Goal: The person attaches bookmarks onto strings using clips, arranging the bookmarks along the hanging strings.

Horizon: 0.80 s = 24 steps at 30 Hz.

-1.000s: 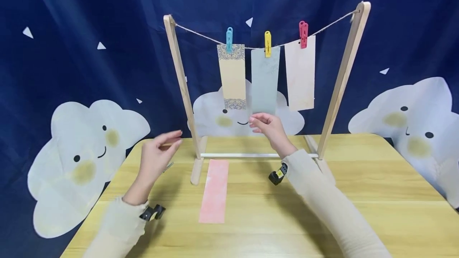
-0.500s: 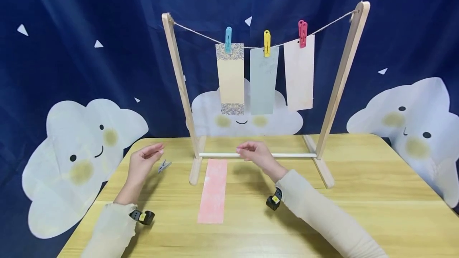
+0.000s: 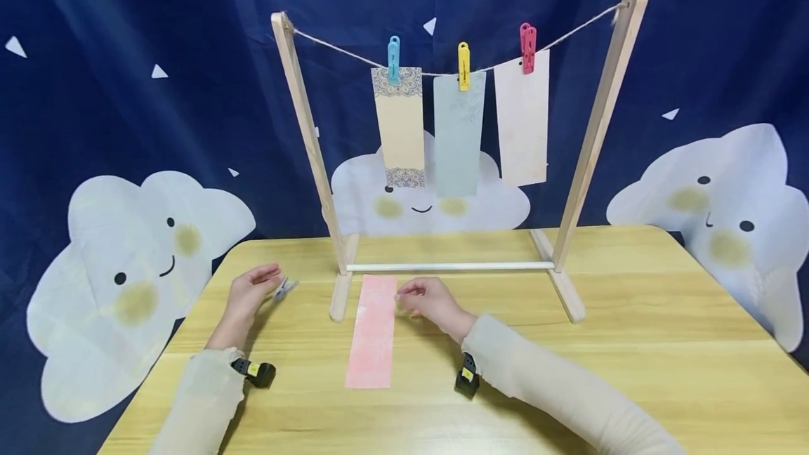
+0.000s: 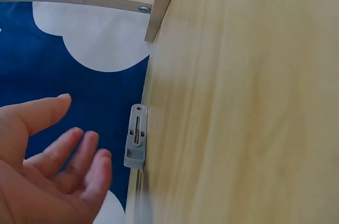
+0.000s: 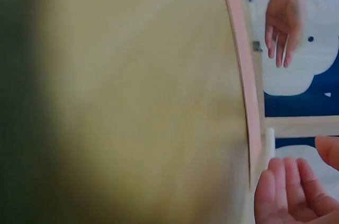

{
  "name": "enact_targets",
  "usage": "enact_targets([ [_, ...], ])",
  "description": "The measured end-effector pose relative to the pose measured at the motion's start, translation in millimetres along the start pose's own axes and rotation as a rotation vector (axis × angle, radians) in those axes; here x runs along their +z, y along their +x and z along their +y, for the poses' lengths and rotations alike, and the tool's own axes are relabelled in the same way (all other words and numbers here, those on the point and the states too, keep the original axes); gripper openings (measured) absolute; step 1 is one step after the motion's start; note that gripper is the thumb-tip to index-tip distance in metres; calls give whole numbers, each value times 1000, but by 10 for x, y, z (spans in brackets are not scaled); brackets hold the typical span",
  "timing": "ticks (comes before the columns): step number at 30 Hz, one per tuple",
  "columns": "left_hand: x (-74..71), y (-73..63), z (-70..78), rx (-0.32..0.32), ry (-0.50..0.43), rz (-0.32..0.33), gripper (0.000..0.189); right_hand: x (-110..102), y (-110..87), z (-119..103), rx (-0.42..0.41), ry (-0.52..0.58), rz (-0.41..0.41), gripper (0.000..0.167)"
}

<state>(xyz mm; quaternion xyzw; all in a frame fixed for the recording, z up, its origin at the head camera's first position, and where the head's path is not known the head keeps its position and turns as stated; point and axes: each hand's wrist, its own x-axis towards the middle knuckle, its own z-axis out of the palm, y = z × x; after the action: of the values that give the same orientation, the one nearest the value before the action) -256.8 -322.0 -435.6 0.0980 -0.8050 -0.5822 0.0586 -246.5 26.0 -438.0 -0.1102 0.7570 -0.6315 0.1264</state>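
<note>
A grey clothespin [image 3: 284,290] lies on the table toward the left. My left hand [image 3: 248,292] hovers just left of it, and the left wrist view shows thumb and fingers spread, with a gap before the clothespin [image 4: 136,136]. Flat on the wood is a pink paper strip [image 3: 371,334]. The fingertips of my right hand [image 3: 432,300] are right at its upper right edge. In the right wrist view, that hand [image 5: 296,192] has its thumb apart from loosely bent fingers, nothing between them, and the pink strip [image 5: 242,65] runs edge-on beside it.
Behind the strip stands a wooden frame [image 3: 584,160] with a string. Blue, yellow and red clothespins [image 3: 464,65] clip a patterned card [image 3: 401,128], a grey-green card [image 3: 458,139] and a whitish card [image 3: 523,121] to it. A white rod [image 3: 449,267] joins the feet.
My right hand has come down from the grey-green card to the pink strip's edge. My left hand has lowered leftward beside the grey clothespin. The head view has tilted slightly.
</note>
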Motion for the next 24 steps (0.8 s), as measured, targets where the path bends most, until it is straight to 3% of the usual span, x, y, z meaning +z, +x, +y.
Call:
enact_targets([
  [4,20,35,11,-61,68,-55,55,35,4,13,37,-49,-48,26],
  [9,40,72,-19,-127,111,-82,60,75,40,-14,7,-240,-85,32],
  [15,101,151,-37,-124,124,-84,62,175,70,-76,-57,-536,-103,27],
  [19,127,144,-62,-124,135,-71,61,262,60,-120,-88,-742,-161,43],
  [24,159,114,-92,-122,190,-49,59,325,38,-166,-107,-962,-197,48],
])
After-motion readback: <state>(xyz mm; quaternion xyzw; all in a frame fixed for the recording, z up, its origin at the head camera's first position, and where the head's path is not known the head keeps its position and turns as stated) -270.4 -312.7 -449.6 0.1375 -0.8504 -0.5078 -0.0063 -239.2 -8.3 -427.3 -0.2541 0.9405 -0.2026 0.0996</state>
